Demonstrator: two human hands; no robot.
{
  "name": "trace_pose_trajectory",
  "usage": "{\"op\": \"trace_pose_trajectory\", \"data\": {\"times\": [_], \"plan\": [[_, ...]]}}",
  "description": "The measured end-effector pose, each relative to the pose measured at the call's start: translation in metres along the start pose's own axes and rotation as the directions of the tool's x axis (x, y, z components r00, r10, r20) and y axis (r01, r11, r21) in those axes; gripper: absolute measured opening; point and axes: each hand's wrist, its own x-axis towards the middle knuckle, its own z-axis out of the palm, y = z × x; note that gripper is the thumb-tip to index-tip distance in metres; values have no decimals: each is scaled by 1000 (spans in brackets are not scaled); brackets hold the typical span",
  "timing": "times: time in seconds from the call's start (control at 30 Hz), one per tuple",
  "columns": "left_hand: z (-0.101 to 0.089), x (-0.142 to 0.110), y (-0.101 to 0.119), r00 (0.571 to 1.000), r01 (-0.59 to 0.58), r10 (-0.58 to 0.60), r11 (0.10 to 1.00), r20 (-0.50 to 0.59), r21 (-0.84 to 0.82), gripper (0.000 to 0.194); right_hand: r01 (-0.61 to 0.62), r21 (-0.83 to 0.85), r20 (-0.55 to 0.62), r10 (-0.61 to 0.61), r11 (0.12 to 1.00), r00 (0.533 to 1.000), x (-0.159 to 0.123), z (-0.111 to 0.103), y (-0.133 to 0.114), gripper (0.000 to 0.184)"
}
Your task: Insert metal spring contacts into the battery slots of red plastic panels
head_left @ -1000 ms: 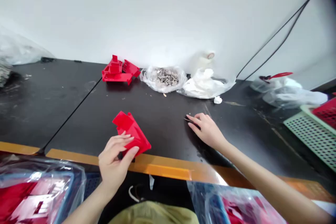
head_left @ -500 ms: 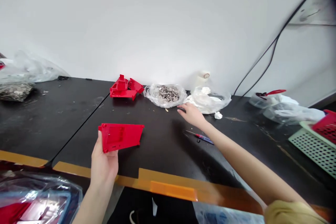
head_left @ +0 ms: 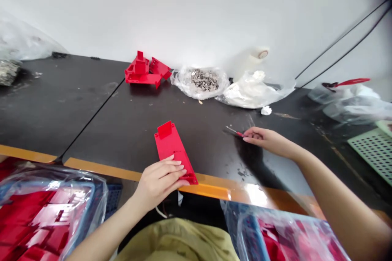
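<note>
A flat red plastic part (head_left: 174,142) lies at the table's front edge, one end overlapping the orange edge strip. My left hand (head_left: 163,175) holds it from the near left, fingers across its top face and thumb by the near end. Farther right, my right hand (head_left: 260,138) is closed on a screwdriver (head_left: 235,131). Its thin metal shaft points left and a bit of red shows at the fingers; the rest of the handle is hidden in my hand.
More red parts (head_left: 145,71) sit at the back, beside a bag of small metal pieces (head_left: 205,80) and a white bag (head_left: 251,91). Bins of red parts, left (head_left: 92,200) and right (head_left: 257,232), stand below the front edge. A green basket (head_left: 372,147) is far right.
My left hand has brought the red part down to the table edge and turned it. My right hand has drawn back from the bags and taken hold of the screwdriver.
</note>
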Motion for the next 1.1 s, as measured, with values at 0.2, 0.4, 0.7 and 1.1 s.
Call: {"op": "trace_pose_trajectory", "data": {"times": [0.2, 0.4, 0.7, 1.1], "plan": [[6, -18, 5, 1000, -28, 28, 988, 4, 149, 18, 82, 139, -153, -60, 987, 986, -29, 20, -18, 54], [8, -27, 2, 996, 81, -78, 995, -46, 65, 20, 263, 292, 94, -301, 920, 949, -54, 48, -101, 37], [4, -27, -3, 993, 112, -112, 994, 43, 7, 23, 336, 187, 196, -370, 923, 908, -46, 72, -150, 35], [3, -30, -6, 991, 103, -105, 994, 83, 32, 20, 540, 170, 313, -565, 824, 764, -41, 83, -141, 42]]}}
